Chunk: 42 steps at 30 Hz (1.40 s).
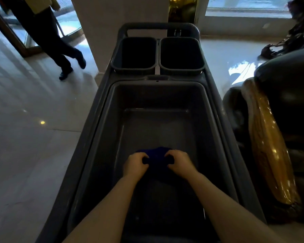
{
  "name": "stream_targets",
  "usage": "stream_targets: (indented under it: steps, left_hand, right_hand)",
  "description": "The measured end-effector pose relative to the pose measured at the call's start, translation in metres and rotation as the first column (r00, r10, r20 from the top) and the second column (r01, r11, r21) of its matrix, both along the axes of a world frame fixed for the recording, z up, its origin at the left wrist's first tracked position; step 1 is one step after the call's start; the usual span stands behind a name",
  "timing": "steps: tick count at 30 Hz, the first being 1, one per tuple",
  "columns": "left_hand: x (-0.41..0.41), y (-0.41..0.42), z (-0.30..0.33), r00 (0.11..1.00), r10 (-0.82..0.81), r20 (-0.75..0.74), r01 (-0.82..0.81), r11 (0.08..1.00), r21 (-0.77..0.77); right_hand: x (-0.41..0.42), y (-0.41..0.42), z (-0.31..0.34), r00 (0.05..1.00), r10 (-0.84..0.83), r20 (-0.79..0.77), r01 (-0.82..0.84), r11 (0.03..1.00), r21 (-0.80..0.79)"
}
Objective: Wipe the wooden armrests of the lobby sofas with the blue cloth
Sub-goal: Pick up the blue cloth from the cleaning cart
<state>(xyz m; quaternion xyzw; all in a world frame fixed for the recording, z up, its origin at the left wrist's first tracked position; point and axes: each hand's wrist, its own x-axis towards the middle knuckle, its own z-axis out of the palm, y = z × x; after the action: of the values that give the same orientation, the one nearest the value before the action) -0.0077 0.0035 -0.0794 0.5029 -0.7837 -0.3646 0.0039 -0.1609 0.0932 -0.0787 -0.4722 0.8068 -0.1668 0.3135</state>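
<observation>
Both hands, left hand [136, 164] & right hand [180, 163], bunch the blue cloth [157, 157] over the cart tub [112, 120]; soft, light, probably grips anywhere.

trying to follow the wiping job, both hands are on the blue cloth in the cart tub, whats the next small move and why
Probably lift the blue cloth out of the tub: left hand and right hand both grip it, and the wooden armrest to the right is untouched.

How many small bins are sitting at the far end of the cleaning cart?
2: the left small bin and the right small bin sit side by side under the cart handle, beyond the big tub. Both look dark inside, so contents can't be told.
</observation>
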Motion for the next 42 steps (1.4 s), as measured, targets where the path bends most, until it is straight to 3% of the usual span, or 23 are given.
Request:
stream_targets:
  steps: [6,14,24,32,42]
  left_hand:
    - [0.006,-0.014,0.017,0.99,0.086,-0.114,-0.076,0.993,0.087]
    - [0.013,-0.015,0.077,0.969,0.093,-0.227,-0.077,0.994,0.079]
    - [-0.004,0.005,0.177,0.942,-0.084,-0.326,0.037,0.988,-0.149]
    - [-0.051,0.07,0.232,0.908,-0.197,-0.37,0.114,0.966,-0.234]
    - [-0.173,0.21,0.275,0.836,-0.313,-0.45,0.191,0.936,-0.295]
  right_hand:
    - [-0.012,0.0,0.014,0.985,-0.131,0.116,0.131,0.991,0.007]
    - [-0.015,-0.001,0.076,0.992,-0.111,0.056,0.118,0.985,-0.124]
    - [-0.023,0.039,0.167,0.977,-0.213,-0.031,0.184,0.903,-0.388]
    - [-0.064,0.111,0.214,0.961,-0.268,-0.066,0.205,0.851,-0.483]
    - [-0.183,0.271,0.264,0.962,-0.237,-0.138,0.121,0.817,-0.564]
